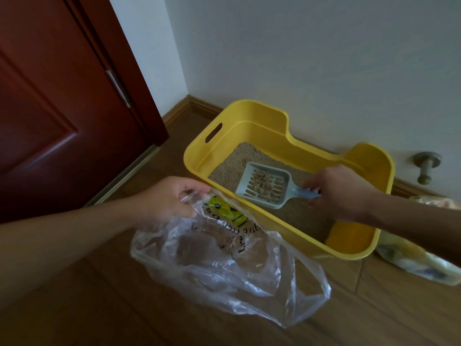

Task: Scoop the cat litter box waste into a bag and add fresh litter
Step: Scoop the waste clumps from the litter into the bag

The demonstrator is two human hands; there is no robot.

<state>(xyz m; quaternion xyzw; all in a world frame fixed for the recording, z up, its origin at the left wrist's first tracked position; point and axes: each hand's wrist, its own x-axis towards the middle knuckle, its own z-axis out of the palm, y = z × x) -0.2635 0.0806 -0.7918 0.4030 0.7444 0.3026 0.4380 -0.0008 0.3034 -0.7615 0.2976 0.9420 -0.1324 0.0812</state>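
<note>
Wood floor (99,308), white wall (299,58), red door (50,108). 1 box (249,106) w/ litter (229,166), 1 scoop (267,186), clear bag (224,265) plus 2nd bag (411,260). L hand (164,198) pinched clear bag; R hand (336,193) gripped scoop.

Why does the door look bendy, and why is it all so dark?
Head view: the wide lens tilts and bends straight lines, so the door leans. Head view: the light is dim and soft, with no hard shadows. Head view: the bag shows pale glints, and the right hand on the scoop looks slightly smeared.
</note>
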